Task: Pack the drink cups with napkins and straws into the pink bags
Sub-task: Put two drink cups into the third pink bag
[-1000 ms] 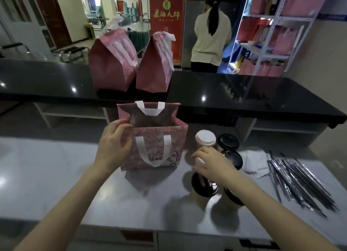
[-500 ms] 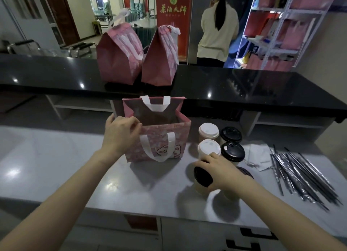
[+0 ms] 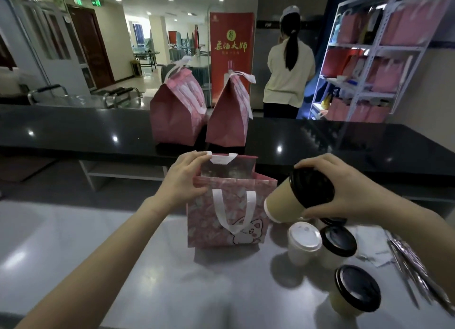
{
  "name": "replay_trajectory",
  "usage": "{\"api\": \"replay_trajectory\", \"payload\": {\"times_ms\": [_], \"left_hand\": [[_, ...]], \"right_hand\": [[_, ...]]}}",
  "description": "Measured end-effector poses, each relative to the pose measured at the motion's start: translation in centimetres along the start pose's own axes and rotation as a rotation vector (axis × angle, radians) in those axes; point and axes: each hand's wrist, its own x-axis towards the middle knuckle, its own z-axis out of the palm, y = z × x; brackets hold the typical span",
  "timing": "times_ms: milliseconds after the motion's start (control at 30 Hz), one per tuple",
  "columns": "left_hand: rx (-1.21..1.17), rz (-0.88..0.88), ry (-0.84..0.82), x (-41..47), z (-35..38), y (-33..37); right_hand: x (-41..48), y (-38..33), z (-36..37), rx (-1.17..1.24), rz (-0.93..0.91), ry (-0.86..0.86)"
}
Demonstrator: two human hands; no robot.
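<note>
You stand at a grey counter [image 3: 123, 267] below a black ledge where two closed pink bags [image 3: 177, 114] sit. Your left hand [image 3: 182, 180] pinches the far-left rim of the open pink bag [image 3: 229, 220] near the counter's middle. Your right hand [image 3: 344, 190] grips a tilted black-lidded cup [image 3: 290, 200] (lid toward you), raised just right of the bag.
</note>
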Motion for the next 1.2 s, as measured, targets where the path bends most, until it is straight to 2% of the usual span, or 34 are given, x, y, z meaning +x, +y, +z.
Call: {"api": "replay_trajectory", "payload": {"times_ms": [100, 200, 300, 533, 633, 733, 900, 1200], "left_hand": [[0.006, 0.042, -0.106, 1.8, 0.1, -1.3], [-0.112, -0.002, -0.042, 3.3, 0.1, -2.6], [-0.051, 0.075, -0.041, 4.6, 0.3, -4.0], [0.017, 0.183, -0.385, 4.6, 1.2, -5.9], [0.063, 0.226, -0.424, 3.5, 1.3, -5.5], [0.126, 0.225, -0.448, 1.8, 1.3, -4.9], [0.278, 0.181, -0.493, -1.1, 1.5, -3.8], [0.196, 0.078, -0.444, -4.8, 1.5, -1.7]], "right_hand": [[3.3, -1.6, -1.0, 0.013, -0.033, 0.064], [6.6, -2.8, -1.1, 0.011, -0.038, 0.116], [9.4, -3.3, -0.1, -0.002, -0.023, 0.146], [13.0, -4.0, 3.4, 0.022, 0.034, 0.125], [13.9, -4.4, 4.6, 0.017, 0.052, 0.074], [14.7, -5.0, 6.6, 0.022, 0.042, -0.051], [15.3, -5.5, 11.0, -0.11, -0.034, -0.189], [13.8, -4.1, 18.2, -0.293, -0.185, -0.228]]}}
